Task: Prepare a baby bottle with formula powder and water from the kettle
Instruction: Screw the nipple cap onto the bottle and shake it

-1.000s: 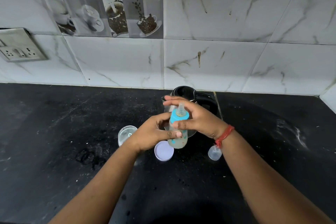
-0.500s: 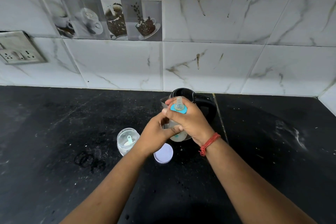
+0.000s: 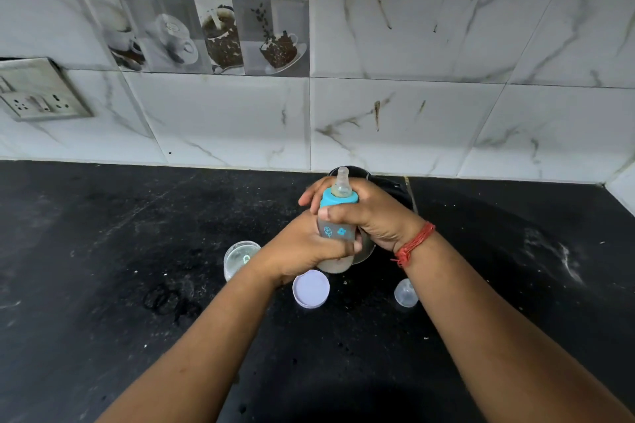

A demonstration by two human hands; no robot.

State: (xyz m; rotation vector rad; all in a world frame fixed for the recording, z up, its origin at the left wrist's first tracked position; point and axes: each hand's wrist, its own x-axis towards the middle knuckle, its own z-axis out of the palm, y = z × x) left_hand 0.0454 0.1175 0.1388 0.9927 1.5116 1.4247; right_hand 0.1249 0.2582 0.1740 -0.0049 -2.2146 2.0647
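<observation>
From the head camera, both hands hold the baby bottle (image 3: 336, 233) upright above the black worktop (image 3: 103, 251), in front of the kettle (image 3: 385, 189). The left hand (image 3: 302, 249) has its grip curled round the lower body; the right hand (image 3: 374, 216) wraps its grip just under the blue collar. Milky liquid shows at the bottom. On the worktop lie a clear jar (image 3: 238, 256), a lilac lid (image 3: 311, 288) and a clear cap (image 3: 405, 292).

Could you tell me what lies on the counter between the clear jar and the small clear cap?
In the head view, a white lid lies between the jar and the cap, beneath the held bottle.
</observation>
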